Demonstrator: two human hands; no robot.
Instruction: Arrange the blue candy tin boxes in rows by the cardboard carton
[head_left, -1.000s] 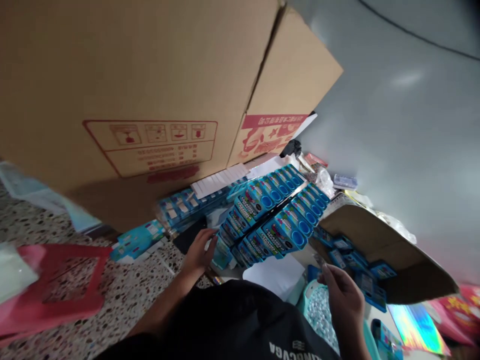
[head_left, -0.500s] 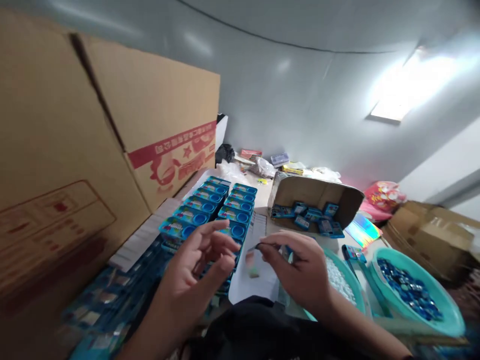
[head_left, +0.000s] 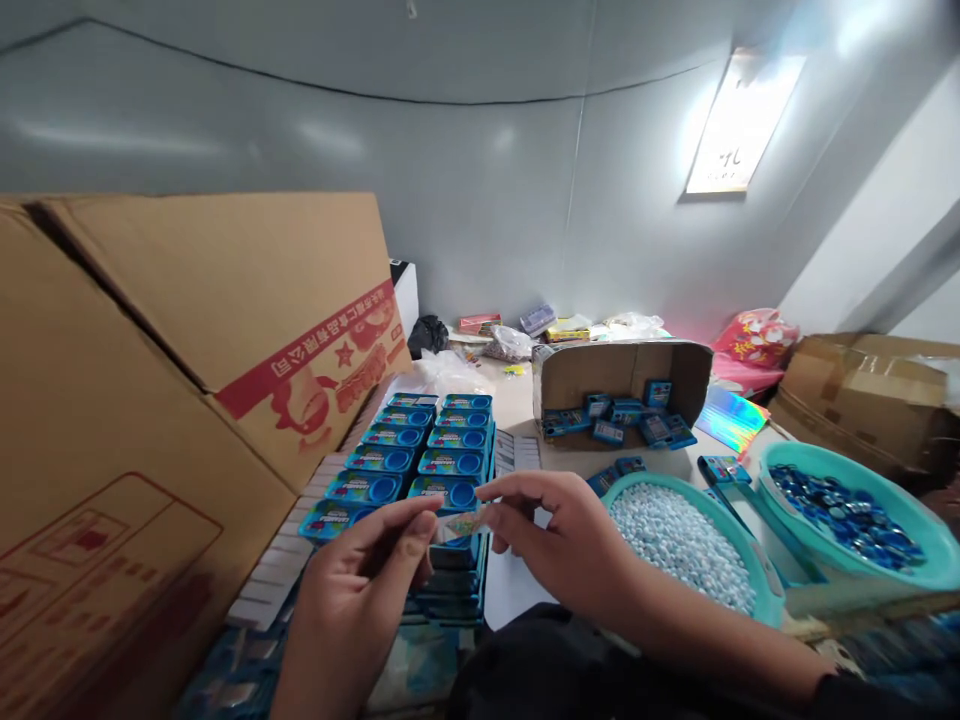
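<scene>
Between my two hands is a small clear piece with a coloured print (head_left: 459,525), like a sticker or a little plastic bag; I cannot tell which. My left hand (head_left: 367,580) pinches its left end between thumb and forefinger. The fingertips of my right hand (head_left: 559,530) are closed on its right end. Just behind my hands stand two rows of stacked blue printed tins or boxes (head_left: 450,462), each with a round ring on its lid. My left fingers hide part of the nearest ones.
A large cardboard carton (head_left: 300,300) rises at the left. An open cardboard box (head_left: 555,380) on its side holds several small blue boxes (head_left: 626,410). To the right are a turquoise basin of pale beads (head_left: 682,530) and another of dark blue glassy pieces (head_left: 844,515).
My left hand has closed from loose fingers onto the left end of the small printed piece. My right hand has brought it left and level. The head view has shifted.
</scene>
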